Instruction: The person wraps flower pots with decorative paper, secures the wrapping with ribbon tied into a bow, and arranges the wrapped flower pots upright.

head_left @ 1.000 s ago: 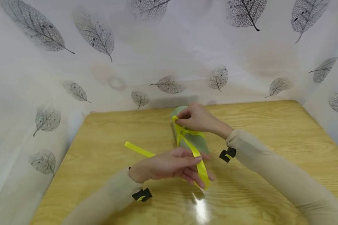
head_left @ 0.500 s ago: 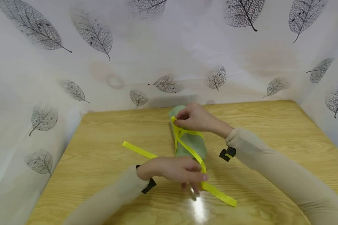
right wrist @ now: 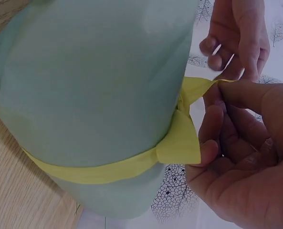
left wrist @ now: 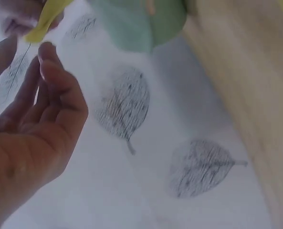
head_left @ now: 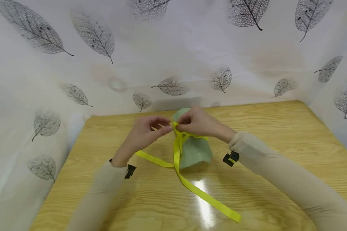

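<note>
A light green wrapped bundle [head_left: 195, 152] lies toward the back of the table, a yellow ribbon [head_left: 209, 199] tied around it. My right hand [head_left: 200, 123] pinches a loop of the ribbon beside the bundle. In the right wrist view, the band [right wrist: 98, 172] circles the green wrap [right wrist: 93, 86] and the ribbon runs between thumb and fingers. My left hand [head_left: 143, 134] is raised left of the loop, fingers bent loosely, thumb and fingertips apart with nothing between them. One ribbon tail hangs forward over the table; the other stretches left beneath the left hand.
The wooden table [head_left: 104, 192] reaches back to a white curtain [head_left: 191, 48] printed with grey leaves, which also rises at the sides. Small black devices are strapped at both wrists, over beige sleeves [head_left: 277, 173].
My left hand has let the front ribbon tail go and moved up and left to beside the loop. That tail now lies forward to the right. My right hand keeps pinching the loop.
</note>
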### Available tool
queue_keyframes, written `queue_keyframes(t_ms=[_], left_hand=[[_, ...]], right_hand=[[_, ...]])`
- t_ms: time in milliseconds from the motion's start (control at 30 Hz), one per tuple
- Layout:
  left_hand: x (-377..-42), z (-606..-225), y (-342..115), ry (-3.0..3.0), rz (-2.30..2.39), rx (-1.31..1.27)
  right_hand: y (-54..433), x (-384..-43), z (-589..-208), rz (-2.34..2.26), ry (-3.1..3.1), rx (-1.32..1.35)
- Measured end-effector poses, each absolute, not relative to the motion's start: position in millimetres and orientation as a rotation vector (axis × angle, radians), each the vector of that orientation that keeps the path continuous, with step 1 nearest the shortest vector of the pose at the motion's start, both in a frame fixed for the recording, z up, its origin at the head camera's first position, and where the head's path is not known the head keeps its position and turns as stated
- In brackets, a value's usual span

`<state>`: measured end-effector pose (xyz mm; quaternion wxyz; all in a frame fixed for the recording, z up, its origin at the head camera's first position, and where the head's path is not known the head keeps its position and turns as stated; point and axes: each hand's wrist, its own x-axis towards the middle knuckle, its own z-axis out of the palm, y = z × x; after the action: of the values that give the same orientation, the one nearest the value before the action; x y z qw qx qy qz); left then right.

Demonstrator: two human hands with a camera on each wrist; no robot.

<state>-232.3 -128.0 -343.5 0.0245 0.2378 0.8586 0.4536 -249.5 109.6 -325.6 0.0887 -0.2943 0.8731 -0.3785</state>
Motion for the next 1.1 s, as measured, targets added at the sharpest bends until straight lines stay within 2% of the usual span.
queue_keyframes(t_ms=[233, 433, 567, 700, 800, 967, 1100], left_hand=[[-239, -364, -111, 2.719, 1.562, 0.871], [-244, -368, -114, 2.613, 1.631, 0.663], [-247, -368, -114, 2.395, 1.720, 0.534], [-249, -368, -112, 2.235, 1.780, 0.470], [-250, -368, -112, 2.170, 1.821, 0.416], [-251, -367, -112, 2.085, 1.863, 0.382], [-253, -368, -114, 2.016, 1.860, 0.376]], right_hand=[[104, -248, -328, -1.075, 2.657, -0.879], [111, -236, -323, -1.095, 2.745, -0.817], [120, -209, -318, -1.109, 2.815, -0.886], [119, -173, -323, -0.953, 2.750, -1.254], [114, -148, -334, -0.645, 2.664, -1.469], [105, -121, -360, -0.239, 2.608, -1.471], [98, -112, -380, -0.157, 2.627, -1.406]])
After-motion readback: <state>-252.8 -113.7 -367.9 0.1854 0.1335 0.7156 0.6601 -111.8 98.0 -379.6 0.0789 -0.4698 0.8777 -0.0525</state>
